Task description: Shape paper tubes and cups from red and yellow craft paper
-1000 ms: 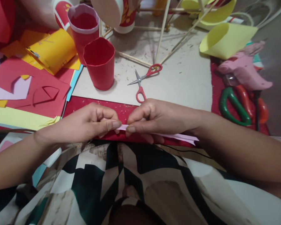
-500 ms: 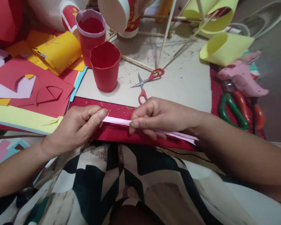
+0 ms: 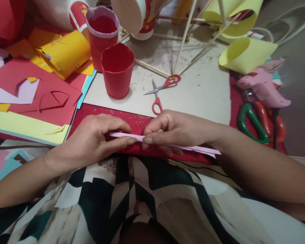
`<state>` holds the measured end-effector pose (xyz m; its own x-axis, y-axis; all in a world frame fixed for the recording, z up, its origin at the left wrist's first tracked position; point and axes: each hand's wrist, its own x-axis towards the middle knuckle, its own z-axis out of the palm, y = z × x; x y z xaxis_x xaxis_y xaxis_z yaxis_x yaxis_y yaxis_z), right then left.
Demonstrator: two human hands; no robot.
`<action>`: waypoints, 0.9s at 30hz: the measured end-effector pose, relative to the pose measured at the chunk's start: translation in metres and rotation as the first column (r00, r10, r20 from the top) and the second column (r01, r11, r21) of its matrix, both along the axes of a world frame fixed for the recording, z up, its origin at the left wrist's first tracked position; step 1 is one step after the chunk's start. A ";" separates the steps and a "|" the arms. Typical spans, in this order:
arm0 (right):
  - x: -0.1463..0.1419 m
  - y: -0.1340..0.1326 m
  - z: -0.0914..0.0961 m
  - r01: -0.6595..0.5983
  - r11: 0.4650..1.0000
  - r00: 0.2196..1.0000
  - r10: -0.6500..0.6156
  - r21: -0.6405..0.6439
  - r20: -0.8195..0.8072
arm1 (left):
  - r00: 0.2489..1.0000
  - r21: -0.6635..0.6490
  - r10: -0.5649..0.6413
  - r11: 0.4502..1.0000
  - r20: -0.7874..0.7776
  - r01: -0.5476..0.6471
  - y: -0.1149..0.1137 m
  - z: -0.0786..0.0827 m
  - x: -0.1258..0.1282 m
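Both my hands pinch a long, narrow pale pink paper strip (image 3: 193, 149) held level over a dark red sheet (image 3: 96, 111) at the near table edge. My left hand (image 3: 96, 139) grips the strip's left end between thumb and fingers. My right hand (image 3: 173, 130) pinches it just to the right, thumb on the near side. The strip's free end sticks out to the right under my right wrist.
Small red-handled scissors (image 3: 160, 90) lie open just beyond my hands. Two red paper cups (image 3: 117, 71) stand at the back left beside coloured paper sheets (image 3: 27, 101). Wooden sticks (image 3: 185, 34), yellow paper cones (image 3: 244, 51), a pink glue gun (image 3: 264, 86) and larger scissors (image 3: 256, 122) lie right.
My left hand slid left along the strip, then came back toward my right hand and pinched it again. My right hand stayed nearly still.
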<state>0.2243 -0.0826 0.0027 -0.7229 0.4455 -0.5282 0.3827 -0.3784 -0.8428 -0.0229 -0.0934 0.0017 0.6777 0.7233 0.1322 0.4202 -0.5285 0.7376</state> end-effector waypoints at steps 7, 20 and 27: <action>-0.004 -0.003 -0.002 -0.021 0.999 0.999 0.018 0.050 0.046 | 0.998 -0.376 -0.021 0.926 0.059 0.042 0.006 -0.001 0.008; -0.005 -0.007 0.003 -0.022 0.997 0.998 0.027 0.073 -0.059 | 0.994 -0.216 -0.032 0.975 0.101 0.053 0.000 0.002 0.012; 0.008 -0.004 0.004 0.056 0.994 0.993 -0.046 0.095 -0.111 | 0.933 -0.088 0.302 0.953 0.196 -0.290 0.008 0.000 -0.023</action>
<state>0.2322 -0.0862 0.0070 -0.7485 0.5289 -0.4000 0.2695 -0.3085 -0.9122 -0.0455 -0.0850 0.0012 0.3942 0.8974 0.1982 0.3884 -0.3581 0.8491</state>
